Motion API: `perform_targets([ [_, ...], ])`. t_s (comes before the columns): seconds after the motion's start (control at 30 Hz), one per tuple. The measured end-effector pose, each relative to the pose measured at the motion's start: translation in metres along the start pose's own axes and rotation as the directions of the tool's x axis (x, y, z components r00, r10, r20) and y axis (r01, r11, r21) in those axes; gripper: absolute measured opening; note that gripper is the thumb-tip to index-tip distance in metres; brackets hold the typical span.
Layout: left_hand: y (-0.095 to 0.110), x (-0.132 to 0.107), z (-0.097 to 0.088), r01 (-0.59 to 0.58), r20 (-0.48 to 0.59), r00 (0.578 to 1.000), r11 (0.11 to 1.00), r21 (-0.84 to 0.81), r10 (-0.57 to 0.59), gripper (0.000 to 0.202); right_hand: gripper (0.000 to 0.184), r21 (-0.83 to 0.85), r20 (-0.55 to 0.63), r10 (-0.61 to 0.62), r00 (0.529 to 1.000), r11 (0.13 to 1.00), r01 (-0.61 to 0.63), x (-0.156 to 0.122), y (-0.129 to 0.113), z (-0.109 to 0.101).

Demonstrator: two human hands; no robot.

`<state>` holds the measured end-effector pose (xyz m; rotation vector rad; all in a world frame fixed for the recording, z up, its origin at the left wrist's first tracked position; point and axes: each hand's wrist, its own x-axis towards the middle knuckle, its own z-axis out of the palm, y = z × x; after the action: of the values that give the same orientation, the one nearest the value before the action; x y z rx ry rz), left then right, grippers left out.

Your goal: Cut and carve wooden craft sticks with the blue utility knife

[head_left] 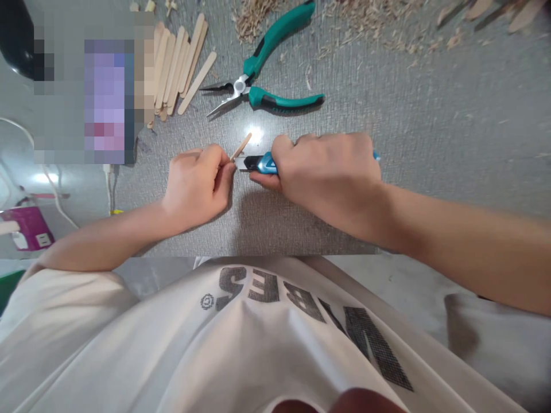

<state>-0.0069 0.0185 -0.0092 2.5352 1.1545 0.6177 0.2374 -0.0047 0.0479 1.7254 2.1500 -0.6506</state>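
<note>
Two bare hands meet just back from the near edge of a grey table (430,126), the left hand (200,180) pinching a thin wooden stick (242,145) by its lower end, the right hand (325,172) wrapped round a blue utility knife (267,163), its blade (240,164) pointing at that grip. Clean cutting likely calls for short, shallow strokes, the blade angled clear of the left hand's fingertips (225,178). Those fingertips hide the stick's lower end, leaving blade-to-wood contact unclear, while farther from the edge a pixelated patch (60,115) masks part of a pile of craft sticks (174,69).
</note>
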Motion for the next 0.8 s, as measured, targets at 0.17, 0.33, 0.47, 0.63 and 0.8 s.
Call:
perform_targets([
  [0.17, 0.003, 0.001, -0.001, 0.019, -0.058, 0.998, 0.978, -0.207, -0.032, 0.022, 0.064, -0.044, -0.075, -0.004, 0.997, 0.999, 0.0, 0.003, 0.008, 0.012],
  [0.33, 0.004, 0.004, 0.004, 0.013, -0.219, 0.968, 0.897, -0.442, -0.122, 0.026, 0.078, -0.031, -0.373, -0.115, 0.92, 0.993, 0.112, 0.014, 0.029, 0.034],
  [0.47, 0.006, 0.004, 0.004, -0.104, -0.35, 0.934, 0.881, -0.462, -0.073, 0.014, 0.074, -0.031, -0.521, -0.204, 0.829, 0.975, 0.221, 0.022, 0.041, 0.041],
  [0.63, 0.016, 0.0, -0.001, 0.064, -0.239, 0.952, 0.889, -0.453, -0.191, 0.014, 0.053, 0.042, -0.499, -0.175, 0.849, 0.973, 0.226, 0.016, 0.046, 0.036],
  [0.8, 0.018, 0.0, 0.001, -0.02, -0.273, 0.954, 0.881, -0.472, -0.125, 0.016, 0.045, 0.006, -0.519, -0.192, 0.833, 0.973, 0.229, 0.015, 0.046, 0.036],
])
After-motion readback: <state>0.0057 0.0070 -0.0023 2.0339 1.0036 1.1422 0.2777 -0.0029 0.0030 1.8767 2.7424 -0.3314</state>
